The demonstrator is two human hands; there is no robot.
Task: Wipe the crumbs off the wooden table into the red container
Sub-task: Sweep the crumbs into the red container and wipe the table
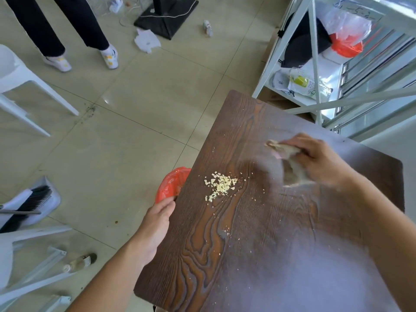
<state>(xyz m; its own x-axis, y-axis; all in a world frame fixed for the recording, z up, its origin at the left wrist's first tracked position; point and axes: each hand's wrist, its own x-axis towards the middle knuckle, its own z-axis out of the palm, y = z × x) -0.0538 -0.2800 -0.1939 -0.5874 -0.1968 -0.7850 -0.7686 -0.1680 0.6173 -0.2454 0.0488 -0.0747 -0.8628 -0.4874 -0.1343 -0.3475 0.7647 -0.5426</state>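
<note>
A dark wooden table [258, 244] fills the lower right. A pile of pale yellow crumbs [220, 184] lies near its left edge, with small specks scattered further over the top. My right hand [319, 158] presses a crumpled brownish cloth [290, 165] on the table, to the right of the pile; the cloth is motion-blurred. My left hand [157, 224] holds the red container [172, 184] just below the table's left edge, beside the pile. Part of the container is hidden under the tabletop.
A person's legs in white shoes [67, 57] stand on the tiled floor at top left. A white chair [20, 86], a dustpan with brush [31, 203], a black stand base [166, 16] and a white shelf rack [337, 70] surround the table.
</note>
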